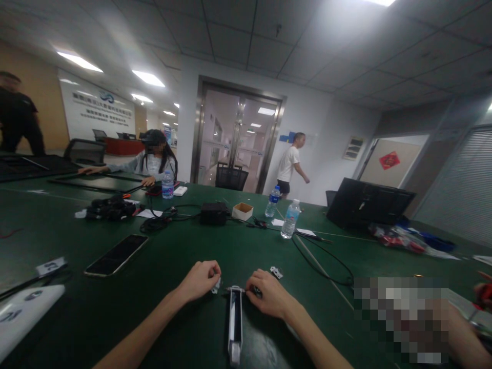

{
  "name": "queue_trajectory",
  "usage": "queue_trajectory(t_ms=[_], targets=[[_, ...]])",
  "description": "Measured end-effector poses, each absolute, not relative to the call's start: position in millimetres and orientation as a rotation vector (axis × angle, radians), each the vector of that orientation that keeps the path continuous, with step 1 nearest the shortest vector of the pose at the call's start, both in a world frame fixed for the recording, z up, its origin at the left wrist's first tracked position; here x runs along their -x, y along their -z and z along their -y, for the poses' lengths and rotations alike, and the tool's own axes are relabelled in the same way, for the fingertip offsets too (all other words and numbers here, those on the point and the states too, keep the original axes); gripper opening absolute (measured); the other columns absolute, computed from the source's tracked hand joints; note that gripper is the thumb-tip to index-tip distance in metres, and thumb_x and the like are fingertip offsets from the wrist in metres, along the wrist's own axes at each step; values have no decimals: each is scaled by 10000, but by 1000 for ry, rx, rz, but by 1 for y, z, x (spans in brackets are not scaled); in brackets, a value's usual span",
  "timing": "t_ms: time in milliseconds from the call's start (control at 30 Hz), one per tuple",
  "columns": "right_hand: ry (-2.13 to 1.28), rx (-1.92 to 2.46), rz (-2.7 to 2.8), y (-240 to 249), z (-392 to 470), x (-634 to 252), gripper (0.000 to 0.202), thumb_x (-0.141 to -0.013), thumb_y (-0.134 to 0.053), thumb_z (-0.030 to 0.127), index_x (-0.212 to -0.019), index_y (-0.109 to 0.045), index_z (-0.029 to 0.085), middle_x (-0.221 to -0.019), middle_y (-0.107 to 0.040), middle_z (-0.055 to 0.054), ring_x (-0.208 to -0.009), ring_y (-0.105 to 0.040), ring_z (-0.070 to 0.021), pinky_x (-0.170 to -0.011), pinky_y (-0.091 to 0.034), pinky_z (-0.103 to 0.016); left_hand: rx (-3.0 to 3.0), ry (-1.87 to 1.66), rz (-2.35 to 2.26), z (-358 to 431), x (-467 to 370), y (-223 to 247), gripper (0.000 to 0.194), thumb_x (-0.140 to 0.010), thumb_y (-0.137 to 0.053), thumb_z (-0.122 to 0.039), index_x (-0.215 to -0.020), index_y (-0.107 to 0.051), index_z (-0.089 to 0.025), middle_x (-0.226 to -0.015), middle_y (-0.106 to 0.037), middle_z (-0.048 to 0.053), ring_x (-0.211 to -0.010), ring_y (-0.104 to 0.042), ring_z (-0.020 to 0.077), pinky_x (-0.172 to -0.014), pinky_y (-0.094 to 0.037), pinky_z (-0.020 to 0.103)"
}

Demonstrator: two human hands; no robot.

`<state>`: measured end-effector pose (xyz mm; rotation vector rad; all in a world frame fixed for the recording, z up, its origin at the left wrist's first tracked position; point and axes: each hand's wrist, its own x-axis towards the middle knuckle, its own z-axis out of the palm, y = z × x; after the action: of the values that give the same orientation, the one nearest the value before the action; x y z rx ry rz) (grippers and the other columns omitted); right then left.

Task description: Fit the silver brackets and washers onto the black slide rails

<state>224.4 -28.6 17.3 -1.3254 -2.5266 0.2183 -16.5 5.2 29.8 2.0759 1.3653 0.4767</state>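
Over a green table, the left hand appears to pinch a small metal piece beside the far end of a long metal housing; the right hand curls opposite, its grip impossible to tell. Light fingertips and a squared-up housing should serve best, as a loose bracket beside the right knuckles risks being knocked, while a phone lies off left.

Left hand and right hand flank 1 metal channel — green table beneath.

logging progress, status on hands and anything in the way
Left hand at small piece. Right hand curled, grip unclear. Long frame between them. Loose part beyond right hand.
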Motion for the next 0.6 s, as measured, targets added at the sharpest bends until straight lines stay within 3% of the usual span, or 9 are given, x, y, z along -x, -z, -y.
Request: queue_trajectory(t_ms=[600], targets=[[-249,1313,2524,-8,25,-226,94,-822,-558,162,-850,-645,186,-855,-618,-32,-827,-533,-158,-802,-394,-279,-2151,-449,-1371,-5,14,-29,211,-796,-496,-229,-897,-667,-158,-759,-698,15,-681,-635,153,-584,-405,216]])
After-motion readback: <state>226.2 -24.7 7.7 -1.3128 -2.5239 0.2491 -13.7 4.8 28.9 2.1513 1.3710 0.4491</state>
